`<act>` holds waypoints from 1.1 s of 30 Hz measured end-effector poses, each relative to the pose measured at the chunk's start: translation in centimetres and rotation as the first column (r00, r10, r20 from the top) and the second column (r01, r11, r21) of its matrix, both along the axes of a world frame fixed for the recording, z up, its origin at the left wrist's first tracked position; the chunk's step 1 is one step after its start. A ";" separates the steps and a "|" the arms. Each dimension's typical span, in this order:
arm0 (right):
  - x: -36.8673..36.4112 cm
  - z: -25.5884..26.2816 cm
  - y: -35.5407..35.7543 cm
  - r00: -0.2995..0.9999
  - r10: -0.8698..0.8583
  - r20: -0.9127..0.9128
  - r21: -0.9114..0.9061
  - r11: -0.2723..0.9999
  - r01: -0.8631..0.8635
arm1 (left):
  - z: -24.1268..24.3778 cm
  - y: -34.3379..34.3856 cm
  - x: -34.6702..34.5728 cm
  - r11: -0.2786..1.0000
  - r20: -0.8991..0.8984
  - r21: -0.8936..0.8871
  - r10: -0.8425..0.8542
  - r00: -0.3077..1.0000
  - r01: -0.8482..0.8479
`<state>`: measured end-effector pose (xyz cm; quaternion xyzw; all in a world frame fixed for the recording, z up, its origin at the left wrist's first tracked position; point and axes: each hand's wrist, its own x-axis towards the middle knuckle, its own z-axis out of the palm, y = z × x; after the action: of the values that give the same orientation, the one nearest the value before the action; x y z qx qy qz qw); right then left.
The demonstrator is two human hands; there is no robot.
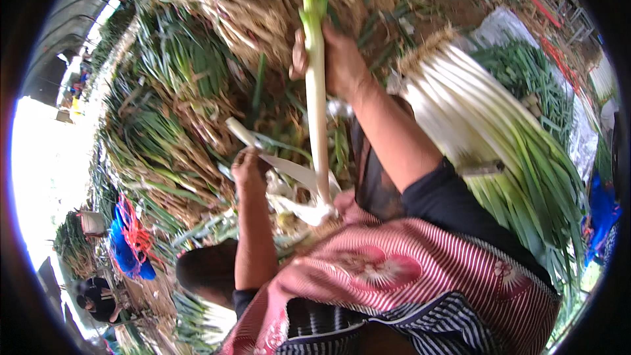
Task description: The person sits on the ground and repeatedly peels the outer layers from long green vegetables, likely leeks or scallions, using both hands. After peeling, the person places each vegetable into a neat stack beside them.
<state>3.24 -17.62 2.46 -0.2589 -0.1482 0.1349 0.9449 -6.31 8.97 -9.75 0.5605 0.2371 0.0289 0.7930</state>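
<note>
My right hand (pixel 342 61) grips a long green onion (pixel 316 103) around the upper part of its white shaft. Its green leaves point away from me, and its root end rests near my lap. My left hand (pixel 249 170) pinches a pale peeled outer layer (pixel 296 170), which stretches across to the lower end of that onion. A short whitish end of the layer sticks out past my left fingers. Below both arms lies a pink striped apron (pixel 384 266) with a flower print, over my lap.
Peeled long green onions (pixel 473 103) lie stacked at right, roots away from me. Unpeeled bundles (pixel 182 59) with dry leaves fill the left and far side. Blue plastic with red twine (pixel 129 244) lies at left. Another person (pixel 98 301) is at lower left.
</note>
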 end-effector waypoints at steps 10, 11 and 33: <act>3.6 -2.1 0.3 0.812 -0.455 -0.366 -0.287 0.885 0.366 | -11.8 4.3 -6.5 0.305 -0.187 0.901 -0.367 0.911 0.308; 4.1 -2.4 0.1 0.782 -0.484 -0.392 -0.304 0.871 0.387 | -8.1 1.8 -5.3 0.510 0.008 0.830 -0.417 0.909 0.227; 6.5 -4.0 3.6 0.725 -0.599 -0.339 -0.602 0.731 0.321 | 7.3 -3.6 -12.2 0.231 -0.086 0.926 -0.644 0.760 0.300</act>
<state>9.70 -14.06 -1.57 -0.4796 0.2213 -0.0161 0.8490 -18.48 5.40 -2.44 0.9259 -0.1323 -0.0043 0.3537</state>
